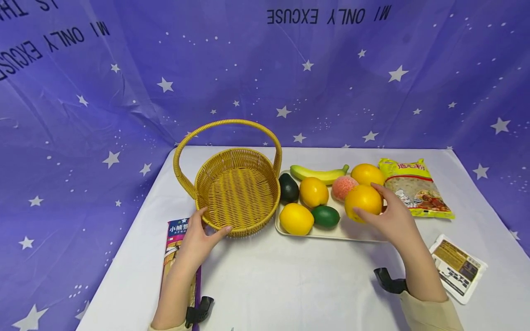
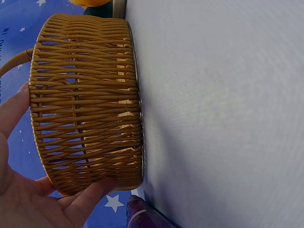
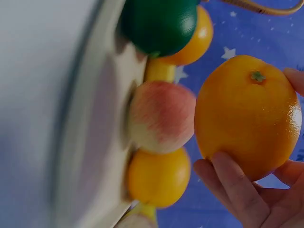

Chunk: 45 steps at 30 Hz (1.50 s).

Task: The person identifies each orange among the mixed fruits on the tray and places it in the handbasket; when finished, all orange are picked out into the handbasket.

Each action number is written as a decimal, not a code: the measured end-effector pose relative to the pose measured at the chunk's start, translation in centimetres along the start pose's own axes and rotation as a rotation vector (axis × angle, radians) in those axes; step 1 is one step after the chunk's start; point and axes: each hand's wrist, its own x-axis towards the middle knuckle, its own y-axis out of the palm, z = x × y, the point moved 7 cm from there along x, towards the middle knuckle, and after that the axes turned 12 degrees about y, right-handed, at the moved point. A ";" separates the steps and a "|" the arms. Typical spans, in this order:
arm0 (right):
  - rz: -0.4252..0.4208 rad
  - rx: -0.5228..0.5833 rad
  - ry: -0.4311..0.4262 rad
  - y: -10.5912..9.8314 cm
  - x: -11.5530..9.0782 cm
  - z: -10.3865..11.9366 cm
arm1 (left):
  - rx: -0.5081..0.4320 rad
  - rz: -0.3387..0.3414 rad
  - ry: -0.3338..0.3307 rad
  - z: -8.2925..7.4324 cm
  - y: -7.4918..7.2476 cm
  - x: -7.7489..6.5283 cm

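Grip and Clearance: Caution

Your right hand grips an orange over the tray, close to the peach; contact between them cannot be confirmed. Your left hand, well apart, holds the wicker basket by its near left side, on the counter. Judged risks: a slack grip could drop the glossy orange onto the peach; a low pass could catch the tray; heavy left pressure could tip the wicker basket.

The basket is golden, the backdrop white-starred purple.
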 end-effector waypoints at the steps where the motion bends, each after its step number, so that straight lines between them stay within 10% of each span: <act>1: -0.004 0.004 -0.017 0.0 0.1 0.6 | -0.001 0.000 -0.001 0.0 0.0 0.0; 28: 0.209 0.076 -0.340 9.9 -0.5 17.1 | 0.000 -0.006 0.010 0.1 0.0 -0.3; 45: 0.289 0.010 -0.414 18.6 -0.1 20.9 | 0.011 -0.005 0.027 0.0 0.1 -0.2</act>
